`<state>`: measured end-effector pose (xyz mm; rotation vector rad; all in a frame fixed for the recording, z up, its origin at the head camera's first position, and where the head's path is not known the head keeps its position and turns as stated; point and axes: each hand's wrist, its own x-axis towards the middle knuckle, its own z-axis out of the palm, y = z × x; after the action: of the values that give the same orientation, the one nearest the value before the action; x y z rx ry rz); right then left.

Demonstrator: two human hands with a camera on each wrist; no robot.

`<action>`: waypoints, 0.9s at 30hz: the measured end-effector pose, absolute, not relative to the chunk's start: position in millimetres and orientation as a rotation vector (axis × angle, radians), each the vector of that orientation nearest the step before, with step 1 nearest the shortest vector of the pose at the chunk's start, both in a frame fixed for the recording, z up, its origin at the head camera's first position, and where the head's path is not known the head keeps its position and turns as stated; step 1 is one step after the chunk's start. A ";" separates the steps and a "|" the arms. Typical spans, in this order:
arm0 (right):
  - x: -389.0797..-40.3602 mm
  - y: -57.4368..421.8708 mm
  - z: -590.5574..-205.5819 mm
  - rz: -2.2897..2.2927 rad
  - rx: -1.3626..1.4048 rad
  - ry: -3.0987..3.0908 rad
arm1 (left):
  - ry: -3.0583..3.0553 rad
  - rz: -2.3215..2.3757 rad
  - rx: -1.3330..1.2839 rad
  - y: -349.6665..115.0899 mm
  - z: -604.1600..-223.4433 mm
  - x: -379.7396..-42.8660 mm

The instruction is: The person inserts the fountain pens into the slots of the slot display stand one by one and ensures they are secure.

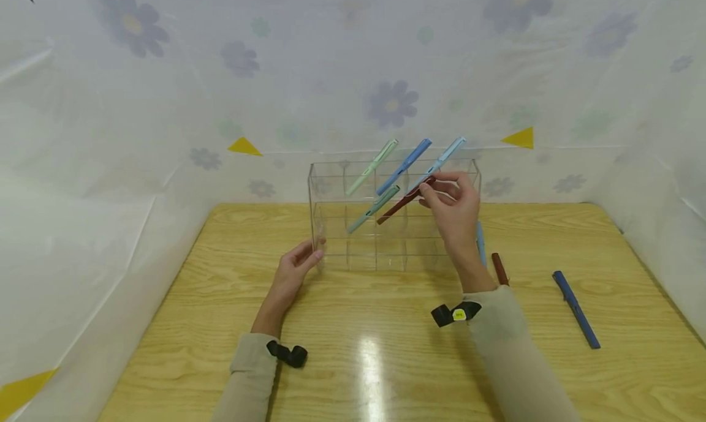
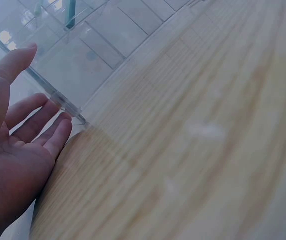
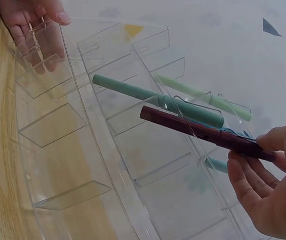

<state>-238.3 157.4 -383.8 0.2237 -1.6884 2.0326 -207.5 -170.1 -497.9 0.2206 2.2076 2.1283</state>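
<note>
A clear acrylic rack (image 1: 361,263) with several compartments stands on the table. My right hand (image 1: 455,211) pinches a dark red pen (image 1: 398,207) near its upper end, between thumb and fingers. The pen slants down toward the rack's middle tier, beside a sage green pen (image 1: 372,210) leaning there. Along the top tier lean a pale green pen (image 1: 372,166), a blue pen (image 1: 404,167) and a light blue pen (image 1: 448,155). At the rack's lower left corner, my left hand (image 2: 20,155) touches the side with relaxed fingers, its thumb held apart from them.
To the right of the rack, a navy pen (image 1: 576,310) and another dark red pen (image 1: 499,267) lie on the wooden table (image 1: 220,348). A second light blue pen (image 1: 481,243) is partly hidden behind the right forearm. Behind the table hangs a flowered white curtain (image 1: 309,73).
</note>
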 end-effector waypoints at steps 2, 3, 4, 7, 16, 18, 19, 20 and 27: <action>-239.2 157.3 -384.7 2.004 0.219 -1.737 | 2.205 2.130 0.223 -170.1 -497.9 -207.6; -239.5 157.4 -385.0 1.988 0.214 -1.762 | 2.205 2.128 0.225 -170.1 -497.9 -207.7; -239.8 157.4 -385.3 1.971 0.209 -1.787 | 2.207 2.126 0.225 -170.1 -497.9 -207.6; -240.4 157.7 -386.6 1.918 0.199 -1.857 | 2.211 2.120 0.225 -170.2 -497.8 -207.4; -239.9 156.0 -388.5 1.836 0.207 -1.947 | 2.202 2.118 0.210 -170.4 -496.2 -206.5; -239.4 156.1 -387.9 1.794 0.218 -1.978 | 2.198 2.120 0.201 -170.3 -496.3 -206.8; -239.5 156.4 -387.8 1.762 0.224 -1.997 | 2.196 2.120 0.198 -170.4 -496.4 -207.0; -239.6 156.9 -387.7 1.727 0.228 -2.019 | 2.196 2.120 0.195 -170.5 -496.6 -207.3; -241.1 164.1 -389.0 1.523 0.207 -2.132 | 2.176 2.141 0.191 -170.6 -498.6 -209.1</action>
<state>-241.1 164.1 -389.0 0.2070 -2.1317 1.5230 -209.1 -170.6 -498.6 0.1911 2.1755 2.1410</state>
